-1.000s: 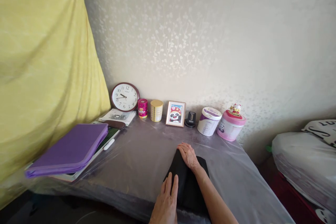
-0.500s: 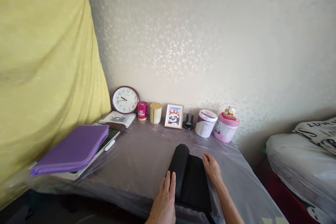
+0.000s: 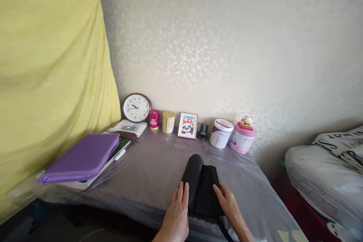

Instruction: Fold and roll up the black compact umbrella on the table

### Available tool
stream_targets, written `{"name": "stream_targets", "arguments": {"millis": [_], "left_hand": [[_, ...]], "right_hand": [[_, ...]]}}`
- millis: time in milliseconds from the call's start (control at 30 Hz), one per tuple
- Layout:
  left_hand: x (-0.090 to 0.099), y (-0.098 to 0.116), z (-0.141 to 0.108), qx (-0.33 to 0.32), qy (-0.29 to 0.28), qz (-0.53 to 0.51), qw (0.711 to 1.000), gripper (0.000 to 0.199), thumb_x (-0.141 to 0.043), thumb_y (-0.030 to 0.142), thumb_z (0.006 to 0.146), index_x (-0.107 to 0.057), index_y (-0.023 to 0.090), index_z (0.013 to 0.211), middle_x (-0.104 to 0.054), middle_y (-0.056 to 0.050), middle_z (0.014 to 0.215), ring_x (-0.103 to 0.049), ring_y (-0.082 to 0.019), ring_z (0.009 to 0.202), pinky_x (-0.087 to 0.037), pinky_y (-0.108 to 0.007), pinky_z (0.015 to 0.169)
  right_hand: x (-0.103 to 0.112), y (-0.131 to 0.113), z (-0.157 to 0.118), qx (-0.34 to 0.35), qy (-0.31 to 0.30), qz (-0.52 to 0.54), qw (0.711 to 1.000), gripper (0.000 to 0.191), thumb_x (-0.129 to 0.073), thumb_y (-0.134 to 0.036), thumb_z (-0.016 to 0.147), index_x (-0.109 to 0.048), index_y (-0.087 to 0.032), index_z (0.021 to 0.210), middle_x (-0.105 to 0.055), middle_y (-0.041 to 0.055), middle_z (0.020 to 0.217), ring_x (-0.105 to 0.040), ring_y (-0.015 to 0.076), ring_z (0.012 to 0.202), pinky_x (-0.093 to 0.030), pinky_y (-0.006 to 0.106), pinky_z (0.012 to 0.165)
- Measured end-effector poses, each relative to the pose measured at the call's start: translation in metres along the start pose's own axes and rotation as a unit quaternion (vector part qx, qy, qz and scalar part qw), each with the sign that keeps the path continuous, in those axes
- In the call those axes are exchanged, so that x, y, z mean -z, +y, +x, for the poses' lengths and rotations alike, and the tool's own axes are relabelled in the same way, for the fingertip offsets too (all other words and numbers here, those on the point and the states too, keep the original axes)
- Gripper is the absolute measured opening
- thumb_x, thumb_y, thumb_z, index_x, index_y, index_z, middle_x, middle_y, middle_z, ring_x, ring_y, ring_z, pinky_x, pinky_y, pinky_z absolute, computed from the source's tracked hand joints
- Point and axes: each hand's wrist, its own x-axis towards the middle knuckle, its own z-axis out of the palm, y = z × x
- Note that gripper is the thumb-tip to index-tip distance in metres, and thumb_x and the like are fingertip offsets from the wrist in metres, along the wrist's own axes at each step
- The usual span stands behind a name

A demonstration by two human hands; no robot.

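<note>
A black cloth item point(image 3: 208, 191) lies near the table's front edge, its left part rolled into a thick cylinder and its right part flat. My left hand point(image 3: 177, 211) rests against the left side of the roll, fingers stretched forward and holding nothing. On the flat part's right edge lies my right hand point(image 3: 229, 202), its fingertips touching the cloth; whether they pinch it is unclear. A black strap point(image 3: 224, 230) hangs from the cloth's lower right corner over the table edge.
Along the wall stand a clock point(image 3: 137, 107), a pink tin point(image 3: 154, 120), a yellow can point(image 3: 168, 122), a framed panda picture point(image 3: 187, 125), a black stand point(image 3: 203, 131) and two tubs point(image 3: 221, 134). A purple folder point(image 3: 82, 157) lies left on the table point(image 3: 153, 170).
My right hand has moved down and left onto the cloth's right edge. The flat part of the cloth looks shorter at its front, and the strap shows more.
</note>
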Motion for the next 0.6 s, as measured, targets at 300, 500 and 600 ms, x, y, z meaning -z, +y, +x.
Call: {"name": "stream_targets", "arguments": {"millis": [300, 500, 600], "left_hand": [[-0.007, -0.004, 0.001, -0.017, 0.036, -0.005, 0.999, 0.088, -0.037, -0.003, 0.062, -0.002, 0.015, 0.140, -0.001, -0.008, 0.149, -0.014, -0.023, 0.136, -0.027, -0.032, 0.107], [-0.004, 0.002, 0.001, -0.002, 0.022, 0.024, 0.999, 0.091, -0.039, -0.006, 0.057, -0.006, 0.010, 0.140, -0.004, -0.013, 0.148, -0.012, -0.025, 0.136, -0.027, -0.033, 0.107], [-0.003, 0.004, 0.002, -0.001, 0.021, 0.036, 0.999, 0.093, -0.040, -0.007, 0.054, -0.010, 0.008, 0.140, -0.005, -0.015, 0.148, -0.012, -0.026, 0.136, -0.029, -0.033, 0.106]], "right_hand": [[-0.009, -0.037, 0.007, 0.035, -0.029, 0.103, 0.994, 0.036, -0.053, -0.047, 0.072, -0.067, -0.017, 0.084, -0.064, 0.0029, 0.064, -0.060, 0.0220, 0.063, -0.047, 0.030, 0.053], [-0.032, -0.068, 0.020, 0.060, -0.050, 0.112, 0.991, 0.038, -0.053, -0.045, 0.074, -0.065, -0.016, 0.095, -0.066, 0.0044, 0.072, -0.061, 0.0204, 0.067, -0.047, 0.028, 0.056], [-0.050, -0.072, 0.026, 0.061, -0.064, 0.103, 0.991, 0.039, -0.052, -0.044, 0.074, -0.064, -0.015, 0.097, -0.065, 0.0038, 0.069, -0.060, 0.0195, 0.064, -0.047, 0.028, 0.055]]}}
